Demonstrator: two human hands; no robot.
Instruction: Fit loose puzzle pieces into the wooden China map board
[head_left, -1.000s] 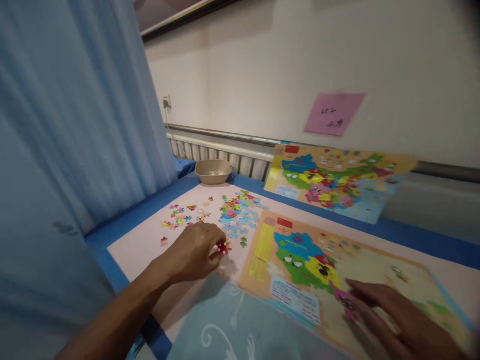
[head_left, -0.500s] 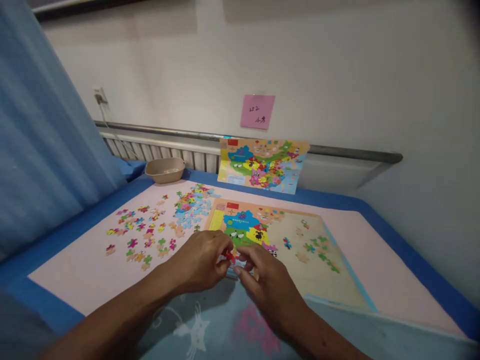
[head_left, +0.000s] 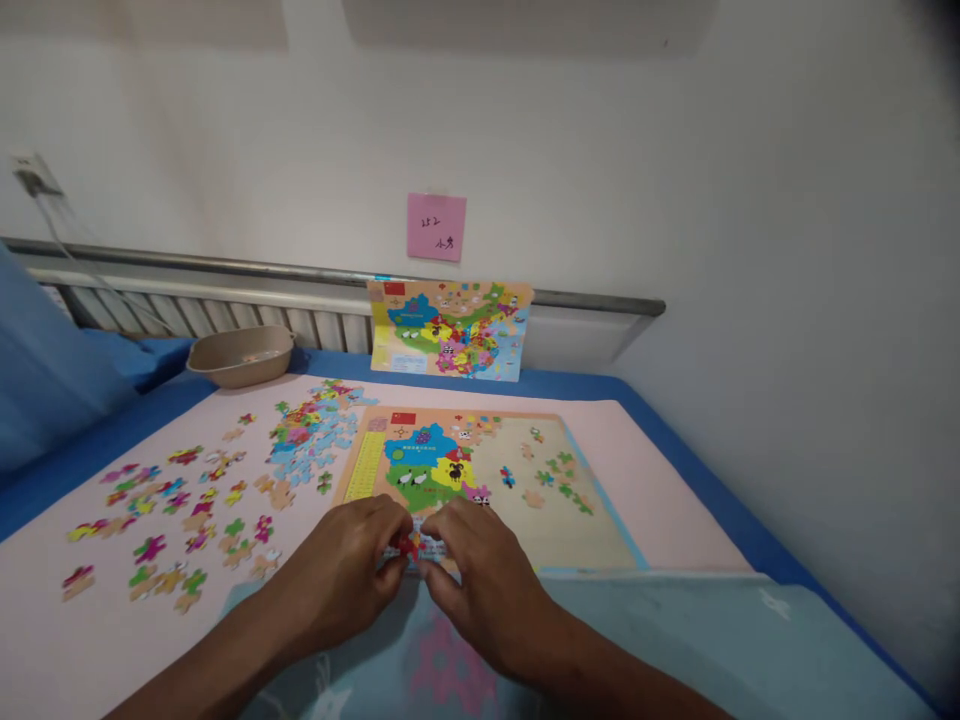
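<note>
Close to the near edge of a partly filled map puzzle (head_left: 426, 478), my two hands meet. My left hand (head_left: 349, 562) is closed, thumb and fingers pinching a small red puzzle piece (head_left: 410, 546). My right hand (head_left: 486, 585) is also closed, its fingertips at the other side of that piece. Fingers cover much of the piece and the puzzle's lower part. Animals and coloured regions show on the filled left side of the puzzle. Several loose green and tan pieces (head_left: 564, 475) lie on its bare board to the right.
Many loose puzzle pieces (head_left: 176, 495) are scattered at left, with a denser blue and multicoloured cluster (head_left: 311, 430) behind. A beige basin (head_left: 241, 358) stands at back left. A reference map (head_left: 452, 332) leans against the wall rail (head_left: 600, 301). Patterned blue cloth (head_left: 637, 625) covers the near edge.
The view has turned right, so the surroundings sit further left. My hands have come closer together and lower over the puzzle's near edge, still at the red piece.
</note>
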